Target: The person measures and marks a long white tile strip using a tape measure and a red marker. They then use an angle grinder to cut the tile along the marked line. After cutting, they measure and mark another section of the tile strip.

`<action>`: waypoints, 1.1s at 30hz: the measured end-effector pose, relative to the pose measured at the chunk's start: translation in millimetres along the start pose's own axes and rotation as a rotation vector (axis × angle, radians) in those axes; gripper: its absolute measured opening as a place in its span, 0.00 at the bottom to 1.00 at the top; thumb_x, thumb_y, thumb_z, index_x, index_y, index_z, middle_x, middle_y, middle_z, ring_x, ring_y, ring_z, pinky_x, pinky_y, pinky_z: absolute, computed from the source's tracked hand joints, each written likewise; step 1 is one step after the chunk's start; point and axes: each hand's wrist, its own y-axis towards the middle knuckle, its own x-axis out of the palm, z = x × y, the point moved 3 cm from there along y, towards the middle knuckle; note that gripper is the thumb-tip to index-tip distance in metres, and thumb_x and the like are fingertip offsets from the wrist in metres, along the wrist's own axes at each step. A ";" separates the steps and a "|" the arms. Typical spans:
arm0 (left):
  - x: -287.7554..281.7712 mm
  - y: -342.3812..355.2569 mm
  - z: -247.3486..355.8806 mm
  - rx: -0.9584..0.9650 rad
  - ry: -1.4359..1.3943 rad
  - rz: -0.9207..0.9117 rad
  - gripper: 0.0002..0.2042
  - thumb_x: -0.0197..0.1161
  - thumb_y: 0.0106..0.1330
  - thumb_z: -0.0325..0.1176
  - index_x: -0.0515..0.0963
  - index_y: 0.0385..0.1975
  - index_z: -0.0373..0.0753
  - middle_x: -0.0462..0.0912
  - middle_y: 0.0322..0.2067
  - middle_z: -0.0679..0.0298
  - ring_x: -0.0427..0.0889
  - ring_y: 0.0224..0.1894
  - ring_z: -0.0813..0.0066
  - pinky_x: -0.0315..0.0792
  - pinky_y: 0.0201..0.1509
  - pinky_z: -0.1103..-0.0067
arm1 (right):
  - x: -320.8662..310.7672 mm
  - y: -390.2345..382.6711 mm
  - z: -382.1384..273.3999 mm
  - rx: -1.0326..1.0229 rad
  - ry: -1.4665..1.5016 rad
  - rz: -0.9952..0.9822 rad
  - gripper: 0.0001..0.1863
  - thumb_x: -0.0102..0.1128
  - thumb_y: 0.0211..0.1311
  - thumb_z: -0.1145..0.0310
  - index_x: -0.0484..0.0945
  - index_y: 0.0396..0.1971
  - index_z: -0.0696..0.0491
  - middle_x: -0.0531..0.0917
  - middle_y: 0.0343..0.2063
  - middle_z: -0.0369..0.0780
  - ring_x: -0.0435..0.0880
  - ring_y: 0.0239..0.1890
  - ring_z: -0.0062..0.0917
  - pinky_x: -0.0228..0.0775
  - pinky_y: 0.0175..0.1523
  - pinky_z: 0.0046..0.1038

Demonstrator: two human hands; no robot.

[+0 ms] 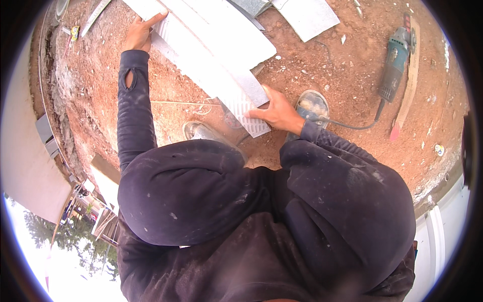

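Observation:
Two long, pale tile strips (211,65) run slantwise from the upper left toward my feet, washed out by glare. A ribbed underside shows at the near end of the lower strip. My left hand (140,34) grips the strip's left edge near the top, thumb laid over its face. My right hand (278,111) holds the near end, thumb on the ribbed face and fingers along the side edge. Beyond the strips lies a broad white tile (246,45), partly covered by them.
On the reddish dirt to the right rests a teal angle grinder (396,65), its cord trailing toward my right shoe (312,104). Beside it lies a wooden strip (410,83) with a red end. A tile offcut (309,20) sits at the far side. Small rubble is scattered about.

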 end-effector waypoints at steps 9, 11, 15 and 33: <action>-17.1 10.2 -13.8 -0.026 -0.047 -0.034 0.28 0.69 0.63 0.27 0.67 0.63 0.34 0.78 0.56 0.56 0.77 0.58 0.60 0.69 0.66 0.68 | -1.4 -0.7 -1.3 0.002 -0.016 -0.009 0.33 0.75 0.51 0.57 0.74 0.52 0.60 0.84 0.43 0.51 0.84 0.46 0.38 0.74 0.51 0.35; -16.4 10.1 -15.0 -0.033 -0.052 -0.030 0.28 0.69 0.63 0.27 0.67 0.63 0.34 0.78 0.56 0.56 0.77 0.58 0.60 0.69 0.66 0.68 | -0.6 -0.2 2.6 -0.016 -0.003 0.001 0.33 0.75 0.50 0.56 0.74 0.52 0.60 0.83 0.43 0.51 0.84 0.46 0.39 0.74 0.51 0.35; -17.5 11.3 -14.1 -0.037 -0.040 -0.023 0.27 0.69 0.64 0.27 0.68 0.62 0.35 0.78 0.56 0.56 0.77 0.58 0.61 0.69 0.66 0.68 | 0.7 -0.7 2.5 -0.027 -0.019 0.024 0.33 0.75 0.49 0.55 0.74 0.51 0.60 0.83 0.42 0.51 0.84 0.45 0.39 0.74 0.50 0.35; -16.1 3.7 -9.5 -0.095 -0.058 -0.081 0.25 0.70 0.62 0.29 0.69 0.58 0.31 0.80 0.53 0.53 0.79 0.56 0.61 0.72 0.63 0.70 | -0.5 -6.7 1.0 0.020 -0.022 0.013 0.33 0.76 0.50 0.58 0.73 0.52 0.61 0.84 0.44 0.49 0.84 0.47 0.34 0.74 0.52 0.33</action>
